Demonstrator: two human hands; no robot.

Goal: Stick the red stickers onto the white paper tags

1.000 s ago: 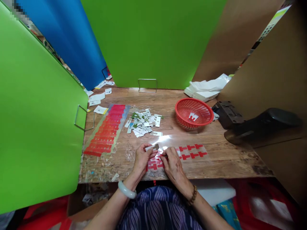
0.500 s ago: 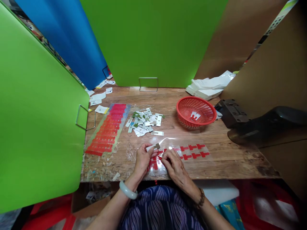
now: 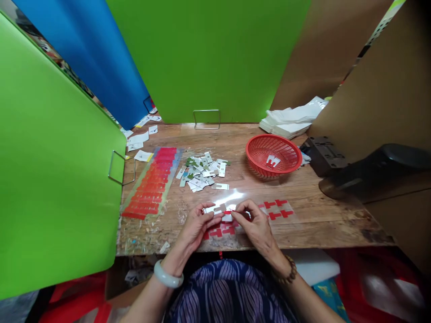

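My left hand grips a small white and grey notched metal piece between thumb and fingers, just above the table. Close to its right end, my right hand pinches a small red sticker. Whether the sticker touches the metal piece I cannot tell. Below both hands lies a clear sheet with red T-shaped stickers in rows, partly covered by my fingers. Beyond my left hand is a loose pile of similar metal pieces.
A red plastic basket holds a few white pieces. Left of the pile lies a sheet of red stickers. White paper bags and a dark metal block are at the right. Green boards wall in the wooden table.
My right hand has lifted a red sticker off the clear sheet and brought it up beside the metal piece. My left hand still holds that piece, now turned more level.
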